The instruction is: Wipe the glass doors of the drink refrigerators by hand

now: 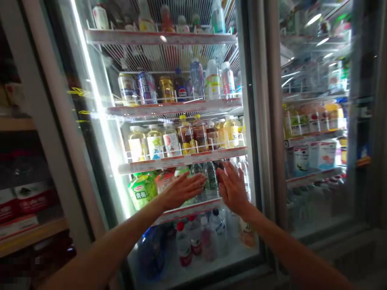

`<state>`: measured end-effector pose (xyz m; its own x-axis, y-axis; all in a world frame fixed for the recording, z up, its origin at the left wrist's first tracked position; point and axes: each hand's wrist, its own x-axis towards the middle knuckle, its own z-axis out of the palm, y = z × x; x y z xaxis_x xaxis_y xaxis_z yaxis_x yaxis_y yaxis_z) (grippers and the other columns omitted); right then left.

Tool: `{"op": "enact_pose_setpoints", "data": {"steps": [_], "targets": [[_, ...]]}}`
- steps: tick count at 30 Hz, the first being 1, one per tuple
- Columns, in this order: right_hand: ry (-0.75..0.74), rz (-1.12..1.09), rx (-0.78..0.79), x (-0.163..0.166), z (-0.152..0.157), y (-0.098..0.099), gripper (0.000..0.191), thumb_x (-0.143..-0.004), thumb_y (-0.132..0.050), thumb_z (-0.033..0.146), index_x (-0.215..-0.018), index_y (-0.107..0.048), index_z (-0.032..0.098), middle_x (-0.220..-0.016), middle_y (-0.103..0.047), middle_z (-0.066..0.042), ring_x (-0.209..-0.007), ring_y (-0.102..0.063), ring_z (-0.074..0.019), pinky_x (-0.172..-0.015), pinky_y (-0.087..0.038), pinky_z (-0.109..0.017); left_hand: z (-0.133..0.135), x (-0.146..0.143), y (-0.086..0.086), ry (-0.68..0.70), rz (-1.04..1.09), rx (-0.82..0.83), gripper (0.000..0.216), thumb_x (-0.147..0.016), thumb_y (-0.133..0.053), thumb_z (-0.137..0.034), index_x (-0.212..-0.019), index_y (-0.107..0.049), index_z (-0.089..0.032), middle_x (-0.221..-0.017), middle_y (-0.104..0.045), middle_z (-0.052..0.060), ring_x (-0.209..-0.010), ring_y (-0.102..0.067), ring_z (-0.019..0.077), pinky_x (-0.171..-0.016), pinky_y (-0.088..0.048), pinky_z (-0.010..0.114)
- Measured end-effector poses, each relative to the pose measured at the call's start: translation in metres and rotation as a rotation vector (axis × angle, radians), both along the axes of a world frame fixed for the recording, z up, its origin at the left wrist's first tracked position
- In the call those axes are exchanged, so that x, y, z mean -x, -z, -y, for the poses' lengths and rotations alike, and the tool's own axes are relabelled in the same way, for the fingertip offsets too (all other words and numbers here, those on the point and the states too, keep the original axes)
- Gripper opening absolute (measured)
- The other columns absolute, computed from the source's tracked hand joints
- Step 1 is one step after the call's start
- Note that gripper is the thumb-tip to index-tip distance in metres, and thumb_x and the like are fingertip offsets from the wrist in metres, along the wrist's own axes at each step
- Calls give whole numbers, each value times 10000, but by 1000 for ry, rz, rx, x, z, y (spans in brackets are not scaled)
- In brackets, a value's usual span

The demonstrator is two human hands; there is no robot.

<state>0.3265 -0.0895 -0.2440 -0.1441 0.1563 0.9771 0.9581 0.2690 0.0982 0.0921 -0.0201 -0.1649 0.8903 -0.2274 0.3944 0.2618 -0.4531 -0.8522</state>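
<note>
Clear bottle [210, 174] stands upright, long axis vertical, tapering upward; left hand [183, 189] and right hand [235, 190] near, opened flat.

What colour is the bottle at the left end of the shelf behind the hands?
Bright green; the bottle shows best in the head view.

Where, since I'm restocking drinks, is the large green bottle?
In the head view, the green bottle stands at the left end of a cooler shelf, beside a reddish bottle, left of the person's left hand.
</note>
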Motion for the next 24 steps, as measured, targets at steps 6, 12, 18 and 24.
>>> {"op": "enact_pose_setpoints", "data": {"steps": [6,12,18,24], "targets": [[-25,-13,-30,24,-10,-14,570,-864,-390,208,-1414,-243,246,-1458,-326,-93,-1366,-256,-238,-1087,-206,-492,-4,49,-10,-120,762,-43,399,-853,-463,-154,-1244,-473,-230,-1432,-366,95,-1366,-231,187,-1133,-82,443],[-92,87,-29,49,-17,-19,559,-861,-428,232,-1400,-282,247,-1464,-319,-92,-1364,-263,-240,-1093,-186,-488,3,69,29,-95,188,-15,378,-853,-463,-157,-1210,-497,-276,-1382,-449,24,-1349,-278,158,-1136,-127,417],[-74,47,-84,46,-32,-46,532,-846,-451,270,-1367,-363,208,-1454,-326,-120,-1347,-285,-290,-1066,-211,-536,-4,94,30,-272,1012,49,418,-888,-395,-196,-1304,-420,-218,-1445,-341,114,-1379,-198,190,-1129,-125,463],[-51,111,-119,39,-52,-44,554,-838,-466,262,-1378,-348,227,-1468,-303,-106,-1365,-239,-298,-1079,-162,-560,-4,115,48,-186,512,38,420,-867,-427,-169,-1261,-459,-311,-1425,-391,11,-1355,-263,144,-1138,-106,399]]}}
